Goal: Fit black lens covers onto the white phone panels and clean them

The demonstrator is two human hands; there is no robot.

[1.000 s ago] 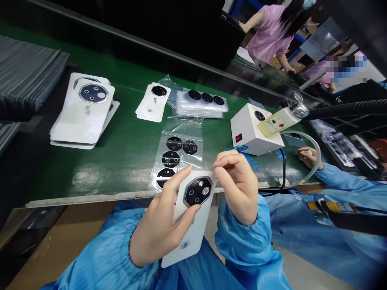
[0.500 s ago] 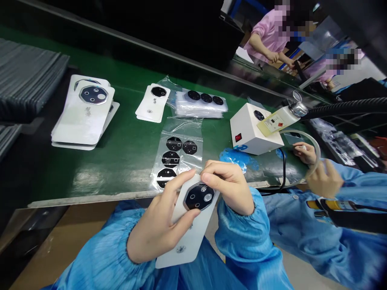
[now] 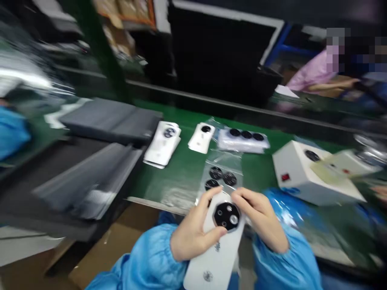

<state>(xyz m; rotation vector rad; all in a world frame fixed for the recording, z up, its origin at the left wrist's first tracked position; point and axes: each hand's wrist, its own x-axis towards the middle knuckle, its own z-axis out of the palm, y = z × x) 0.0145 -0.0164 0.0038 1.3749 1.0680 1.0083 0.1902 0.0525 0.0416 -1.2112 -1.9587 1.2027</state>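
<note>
A white phone back cover point(image 3: 219, 257) with a round black camera plate point(image 3: 226, 215) near its top is tilted before me, past the bench's front edge. My left hand point(image 3: 193, 235) grips it from the left, thumb across the front below the camera plate. At the upper right corner of the cover, my right hand point(image 3: 261, 219) is closed, its fingertips pinching by the top edge. Behind lies a clear plastic sheet point(image 3: 236, 159) with several black camera decals point(image 3: 215, 173), partly hidden by my left hand and the cover.
White back covers point(image 3: 163, 147) form a stack, with a smaller pile point(image 3: 201, 139) beside it. Plastic-wrapped decals point(image 3: 246, 145) lie further right. A white box point(image 3: 317, 177) has a bottle point(image 3: 344, 165) on top, near blue film point(image 3: 290, 207). Dark sheets point(image 3: 111, 121) are stacked left. Other people are nearby.
My view has swung left, so the bench things sit further right and the dark sheets show more fully. Both hands still hold the back cover in much the same grip.
</note>
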